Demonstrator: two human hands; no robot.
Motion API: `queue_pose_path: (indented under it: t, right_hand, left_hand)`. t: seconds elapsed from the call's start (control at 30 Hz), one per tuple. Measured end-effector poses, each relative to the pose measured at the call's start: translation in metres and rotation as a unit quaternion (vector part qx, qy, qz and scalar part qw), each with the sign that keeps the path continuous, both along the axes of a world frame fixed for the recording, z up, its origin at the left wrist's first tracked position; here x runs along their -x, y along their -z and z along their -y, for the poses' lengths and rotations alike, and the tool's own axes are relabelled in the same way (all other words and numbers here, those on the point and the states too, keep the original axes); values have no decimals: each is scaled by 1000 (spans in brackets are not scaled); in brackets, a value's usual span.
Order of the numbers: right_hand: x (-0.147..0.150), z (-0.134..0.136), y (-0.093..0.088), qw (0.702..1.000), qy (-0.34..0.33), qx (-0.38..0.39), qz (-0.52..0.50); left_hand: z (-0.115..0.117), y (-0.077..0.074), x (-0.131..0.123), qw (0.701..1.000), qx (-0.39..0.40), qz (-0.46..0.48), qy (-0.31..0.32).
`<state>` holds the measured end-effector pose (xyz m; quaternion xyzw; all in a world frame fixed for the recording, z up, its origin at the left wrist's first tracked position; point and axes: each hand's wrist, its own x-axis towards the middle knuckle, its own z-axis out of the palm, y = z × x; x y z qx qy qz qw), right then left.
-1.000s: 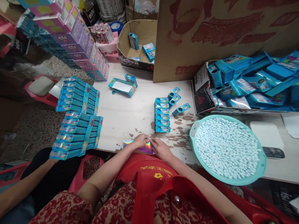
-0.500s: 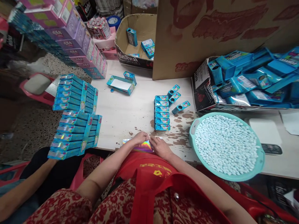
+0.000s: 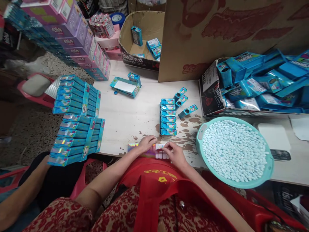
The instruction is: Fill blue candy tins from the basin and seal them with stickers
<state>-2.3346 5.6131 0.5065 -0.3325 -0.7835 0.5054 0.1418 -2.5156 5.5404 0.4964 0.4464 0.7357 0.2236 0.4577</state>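
Note:
A shiny rainbow-coloured sticker sheet (image 3: 150,152) lies at the table's front edge, close to the red apron. Its right part shows pale backing marked off in small rectangles. My left hand (image 3: 146,143) is above the sheet, fingers drawn together and pointing right; whatever is between its fingertips is too small to make out. At the pale part, my right hand (image 3: 176,154) has thumb and fingers pinched on the sheet. Just beyond the hands stands a row of several blue candy tins (image 3: 168,119), tops up. Loose blue tins with dark round openings (image 3: 188,111) stand beside the row.
A turquoise basin (image 3: 199,145) of pale blue candies stands at right, before a carton (image 3: 209,93) heaped with blue tins. Packed tins (image 3: 72,129) are stacked at left near another person's arm (image 3: 26,193). Behind are a blue tray (image 3: 125,87) and a cut carton (image 3: 140,63).
My hands, which met over the sheet, have come apart. The right has moved right and slightly nearer me; the left has lifted slightly. More pale backing shows.

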Motion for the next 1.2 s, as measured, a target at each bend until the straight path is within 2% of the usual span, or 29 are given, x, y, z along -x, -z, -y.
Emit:
queue_pose_path:
  t: [0.07,0.1,0.17,0.23,0.33,0.47,0.6,0.73,0.83,0.9,0.97,1.07,1.2]
  right_hand:
    - [0,-4,-9,993,62,97,-32]
    - [0,-6,-12,989,82,119,-43]
    - [2,-9,-17,983,112,134,-58]
    - [6,-11,-19,979,144,131,-69]
    - [13,-13,-18,971,204,99,-69]
    - [25,-19,-13,958,280,-5,-66]
    - [37,-28,-3,943,325,-66,-35]
    - [44,-34,11,934,356,-32,-24]
    - [43,-34,20,930,367,-17,-23]
    - [42,-34,24,927,373,-15,-21]
    - [40,-35,26,928,372,-18,-21]
    - [40,-37,25,933,358,-32,-23]
    - [35,-35,16,940,334,-60,-28]
  left_hand:
    - [1,-13,-6,995,-62,74,3]
    - [1,-18,-9,991,-74,111,12]
    - [-1,-28,-14,986,-50,156,28]
    - [-6,-35,-16,987,-21,157,23]
    - [-17,-42,-11,989,-24,143,22]
    - [-34,-47,4,984,3,176,24]
    - [-50,-43,17,982,-36,180,50]
    - [-58,-29,21,980,-47,188,38]
    - [-59,-16,15,977,-40,208,-1]
    - [-59,-8,7,986,-24,162,-24]
    - [-60,-1,-3,998,15,50,-30]
    - [-61,2,-12,993,69,-91,-29]
    - [-47,-8,2,989,87,-117,-18]
